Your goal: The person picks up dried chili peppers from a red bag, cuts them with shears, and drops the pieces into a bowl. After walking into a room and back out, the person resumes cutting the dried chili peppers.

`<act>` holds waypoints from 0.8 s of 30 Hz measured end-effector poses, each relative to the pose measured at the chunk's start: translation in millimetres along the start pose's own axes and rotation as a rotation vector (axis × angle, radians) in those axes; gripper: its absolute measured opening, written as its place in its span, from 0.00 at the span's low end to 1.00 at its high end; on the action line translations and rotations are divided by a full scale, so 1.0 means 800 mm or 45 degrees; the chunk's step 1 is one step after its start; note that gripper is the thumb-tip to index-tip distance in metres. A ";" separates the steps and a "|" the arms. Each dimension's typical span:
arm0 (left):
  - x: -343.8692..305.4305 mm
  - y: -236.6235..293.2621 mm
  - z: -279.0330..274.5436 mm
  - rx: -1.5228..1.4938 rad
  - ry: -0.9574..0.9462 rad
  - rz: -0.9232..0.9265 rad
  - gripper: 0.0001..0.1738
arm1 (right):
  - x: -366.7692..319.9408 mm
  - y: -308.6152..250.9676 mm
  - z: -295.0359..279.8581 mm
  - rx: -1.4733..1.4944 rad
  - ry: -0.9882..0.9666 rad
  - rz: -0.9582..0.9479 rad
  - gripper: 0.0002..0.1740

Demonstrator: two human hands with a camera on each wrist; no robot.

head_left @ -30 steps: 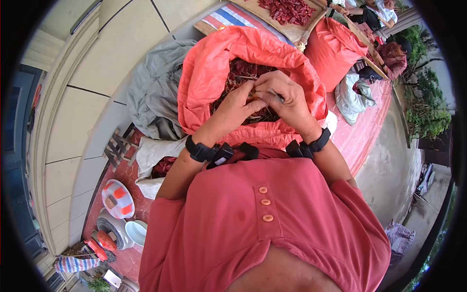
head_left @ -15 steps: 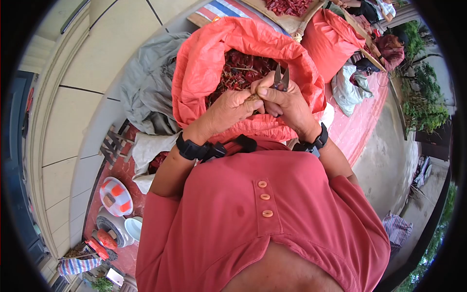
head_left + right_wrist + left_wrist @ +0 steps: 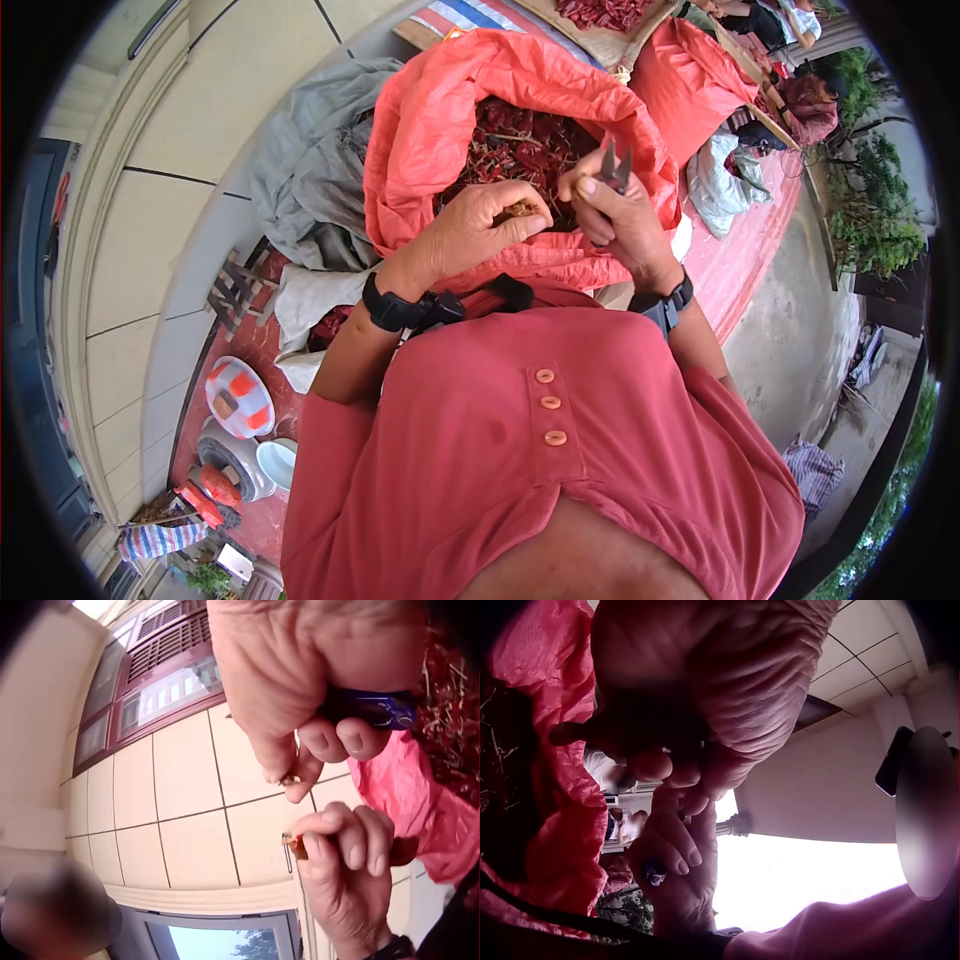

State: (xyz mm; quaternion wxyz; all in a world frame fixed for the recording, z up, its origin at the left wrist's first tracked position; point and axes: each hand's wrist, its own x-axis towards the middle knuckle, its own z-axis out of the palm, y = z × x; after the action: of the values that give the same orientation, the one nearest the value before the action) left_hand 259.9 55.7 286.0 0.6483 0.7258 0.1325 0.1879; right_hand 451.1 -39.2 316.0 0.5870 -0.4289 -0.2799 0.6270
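Observation:
My left hand (image 3: 475, 230) holds a dried chilli (image 3: 519, 208) over the front of an open red sack (image 3: 420, 120). In the right wrist view the chilli's thin stem (image 3: 287, 853) sticks out past the fingertips; the fingers hide most of its body. Just to the right, my right hand (image 3: 622, 220) grips small snips (image 3: 616, 168), blades upward. Their blue handle (image 3: 375, 709) lies under the curled fingers. Thumb and forefinger of that hand also pinch a tiny brownish bit (image 3: 289, 780). The two hands are slightly apart. Dried red chillies (image 3: 520, 150) with loose stems fill the sack.
A grey sack (image 3: 310, 170) slumps left of the red one, and a second red sack (image 3: 690, 85) stands behind right. Chillies (image 3: 603, 12) lie on a tray at the back. Basins (image 3: 240, 397) sit at lower left. Another person (image 3: 808, 108) is at the far right.
The hands were together over the sack and have now drawn apart, the right one moving right. The snips' blades, hidden a second ago, now point up from the right hand.

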 end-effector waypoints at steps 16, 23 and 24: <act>-0.317 -0.229 -0.031 0.320 0.650 -1.009 0.14 | -0.206 0.202 -0.251 -0.490 0.787 0.639 0.07; -0.399 -0.366 -0.018 0.869 0.468 -1.005 0.22 | -0.212 0.217 -0.257 -0.399 0.861 0.326 0.09; -0.395 -0.366 -0.021 0.587 0.478 -1.097 0.26 | -0.197 0.164 -0.210 -0.446 0.847 0.340 0.11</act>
State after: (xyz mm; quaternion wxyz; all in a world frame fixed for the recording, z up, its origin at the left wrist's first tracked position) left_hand -15.6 -30.5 -34.4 0.4551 0.6832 0.5711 -0.0031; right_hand 522.5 -238.9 157.5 0.4770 -0.7347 -0.1190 0.4674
